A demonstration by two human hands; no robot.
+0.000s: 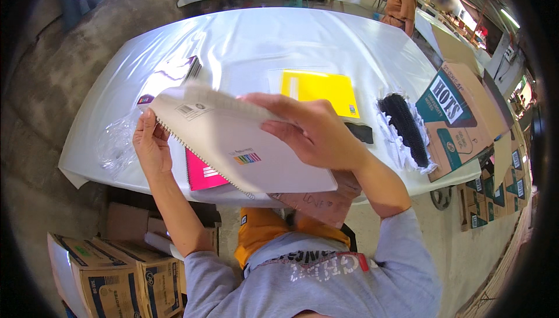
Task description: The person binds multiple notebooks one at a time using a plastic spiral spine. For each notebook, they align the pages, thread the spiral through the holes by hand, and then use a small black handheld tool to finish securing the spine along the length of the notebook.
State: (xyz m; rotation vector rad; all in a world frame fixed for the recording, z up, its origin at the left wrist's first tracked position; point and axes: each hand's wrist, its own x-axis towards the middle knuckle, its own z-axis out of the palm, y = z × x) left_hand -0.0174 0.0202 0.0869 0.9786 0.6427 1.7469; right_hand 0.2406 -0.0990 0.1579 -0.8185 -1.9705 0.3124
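I hold a spiral notebook [279,169] with a pale cover tilted above the near edge of the table. My left hand [152,143] grips it by the wire-bound edge at its left corner. At its far edge, the fingers and thumb of my right hand [308,132] close on the notebook's pages, slightly smeared by motion. Partly hidden below it lies a pink notebook [201,175]. Beyond my right hand is a yellow notebook [326,92], with a small black piece [361,132] beside it. Another spiral-bound notebook [189,72] lies farther left, near my left hand.
Crumpled clear plastic [119,143] lies at the table's left. A long black bristly thing with ragged white edges [404,129] sits right, beside an open cardboard box [460,120]. Brown cardboard [326,204] overhangs the near edge. Boxes [116,277] stand lower left; a person [402,4] stands far right.
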